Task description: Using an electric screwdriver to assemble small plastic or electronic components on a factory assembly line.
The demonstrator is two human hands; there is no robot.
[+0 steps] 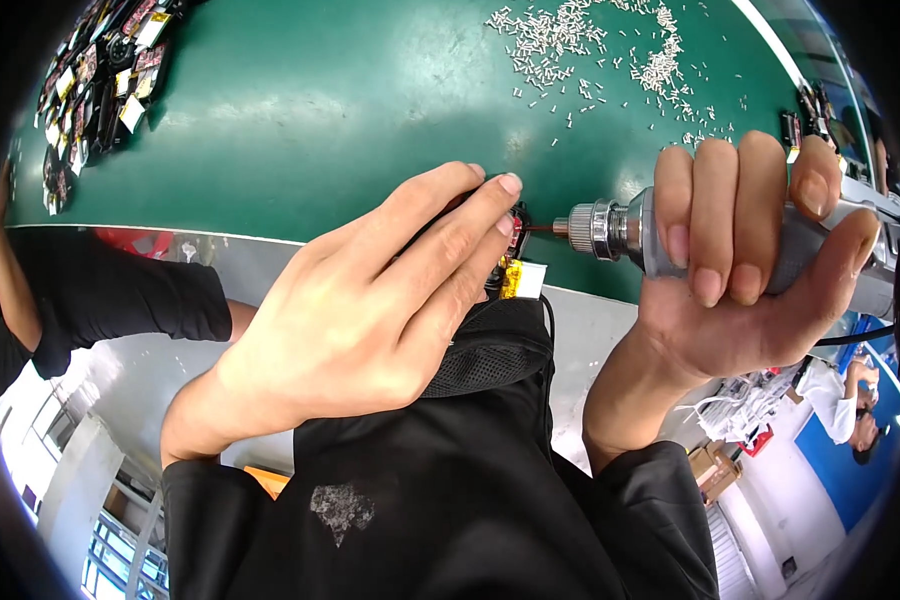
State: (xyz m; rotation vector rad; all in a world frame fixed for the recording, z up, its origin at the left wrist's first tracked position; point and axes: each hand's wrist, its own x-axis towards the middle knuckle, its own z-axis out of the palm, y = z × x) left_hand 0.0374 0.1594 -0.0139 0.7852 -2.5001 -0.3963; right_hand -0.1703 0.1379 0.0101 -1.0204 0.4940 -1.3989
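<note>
My right hand (715, 270) is wrapped round a grey electric screwdriver (602, 230) with a ridged silver collar. Its thin bit points left, and the tip meets or nearly meets a small electronic device (517, 232) at the table's near edge. Over that device lies my left hand (355, 300), fingers together and pressing it from the left, so most of it is hidden. What shows is a dark edge, some reddish circuit board and a yellow-and-white piece (524, 280) sticking out toward me. Whether a screw sits under the bit is too small to tell.
Many small silver screws (555, 40) lie scattered at the far right of the green table (350, 120). A heap of similar black devices (100, 80) fills the far left corner. Another person's dark sleeve (130, 285) is at the left; someone in white (835, 400) is at the right.
</note>
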